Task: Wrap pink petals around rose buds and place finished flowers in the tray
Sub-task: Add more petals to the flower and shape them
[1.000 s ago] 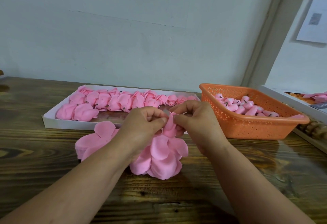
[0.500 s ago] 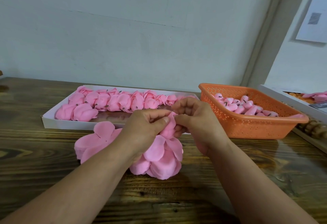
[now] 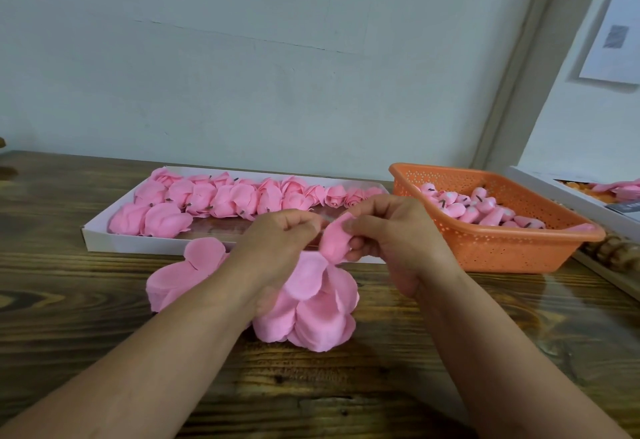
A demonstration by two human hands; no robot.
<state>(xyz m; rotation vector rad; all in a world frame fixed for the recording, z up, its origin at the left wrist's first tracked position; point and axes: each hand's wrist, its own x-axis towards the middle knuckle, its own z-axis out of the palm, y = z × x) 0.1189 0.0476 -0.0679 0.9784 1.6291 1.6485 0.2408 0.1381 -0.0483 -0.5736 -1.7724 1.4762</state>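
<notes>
Since a second ago the pinched petal (image 3: 335,243) has shifted rightward into the right hand (image 3: 391,230), whose thumb and fingers grip it, while the left hand (image 3: 282,244) stays curled at its edge, its fingertips' contact hard to make out. From left to right: one white tray (image 3: 104,242) holding roughly twenty finished flowers (image 3: 221,199), crowded beyond exact count; two loose petal stacks (image 3: 311,303), the left partly hidden by the forearm; one orange basket (image 3: 502,248) of rose buds (image 3: 467,208), overlapping and uncountable. A second tray is cut off at the right edge.

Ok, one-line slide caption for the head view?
Both hands wrap a pink petal above a petal pile, tray behind.
</notes>
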